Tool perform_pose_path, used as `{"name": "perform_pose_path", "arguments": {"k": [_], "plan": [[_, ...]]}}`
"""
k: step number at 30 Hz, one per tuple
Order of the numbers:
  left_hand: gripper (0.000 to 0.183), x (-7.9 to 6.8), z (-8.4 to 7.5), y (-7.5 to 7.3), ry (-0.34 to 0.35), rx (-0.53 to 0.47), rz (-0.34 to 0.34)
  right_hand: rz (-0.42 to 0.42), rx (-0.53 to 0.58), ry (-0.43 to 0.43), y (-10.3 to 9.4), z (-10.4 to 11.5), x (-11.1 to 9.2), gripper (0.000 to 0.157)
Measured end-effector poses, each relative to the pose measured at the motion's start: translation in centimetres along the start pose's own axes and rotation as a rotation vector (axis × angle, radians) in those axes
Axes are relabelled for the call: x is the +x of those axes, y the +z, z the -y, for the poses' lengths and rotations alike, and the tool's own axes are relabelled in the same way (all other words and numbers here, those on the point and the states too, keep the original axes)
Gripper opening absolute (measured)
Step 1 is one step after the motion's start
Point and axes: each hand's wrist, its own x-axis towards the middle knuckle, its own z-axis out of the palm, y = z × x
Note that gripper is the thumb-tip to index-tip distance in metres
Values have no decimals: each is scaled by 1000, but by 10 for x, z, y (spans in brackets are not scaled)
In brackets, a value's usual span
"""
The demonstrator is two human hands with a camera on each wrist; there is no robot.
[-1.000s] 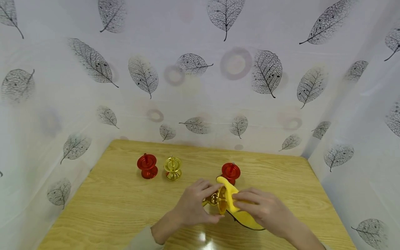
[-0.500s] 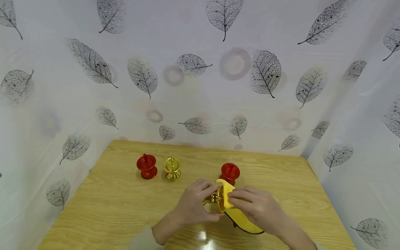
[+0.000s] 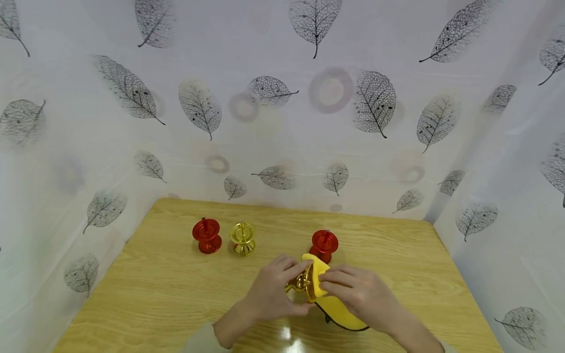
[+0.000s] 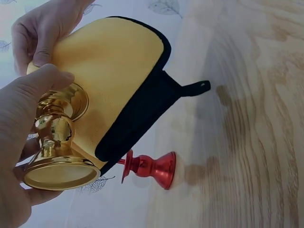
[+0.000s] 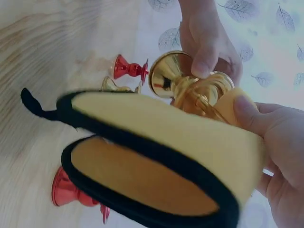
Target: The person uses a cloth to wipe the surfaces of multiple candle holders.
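I have left hand (image 3: pixel 271 290) gripping gold holder (image 4: pixel 54 130), tipped above table (image 3: pixel 172 299); right hand (image 3: pixel 358 293) pinching yellow cloth (image 4: pixel 118 57) at cup. Wiping seems unfinished. Two red holders (image 3: pixel 208 243), other gold one (image 3: pixel 243 248) stand: wiped? Cannot tell.

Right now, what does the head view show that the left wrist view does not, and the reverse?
Only in the head view: the standing gold holder and the left red holder. Only in the left wrist view: the underside of the held gold holder. In both: that same holder, the right red holder, the yellow cloth, the left hand and the right hand.
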Motion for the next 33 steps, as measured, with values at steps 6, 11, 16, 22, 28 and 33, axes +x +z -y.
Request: {"name": "perform_pose_path", "arguments": {"k": [6, 11, 16, 22, 28, 33], "plan": [[85, -4, 1, -3, -53, -31, 19, -47, 115, 62, -7, -5, -7, 37], [85, -8, 2, -6, -157, -85, 42, -140, 278, 193, -10, -11, -15, 29], [80, -9, 5, -10, -258, -187, 22, -217, 393, 387, -9, -12, -23, 18], [73, -6, 6, -11, -375, -408, -48, -296, 408, 661, -4, -7, -23, 33], [64, 0, 2, -12, -597, -651, -47, -388, 469, 849, 11, 4, -16, 25], [59, 8, 1, -11, -707, -762, -52, -403, 506, 960, 22, 11, -11, 19]]}}
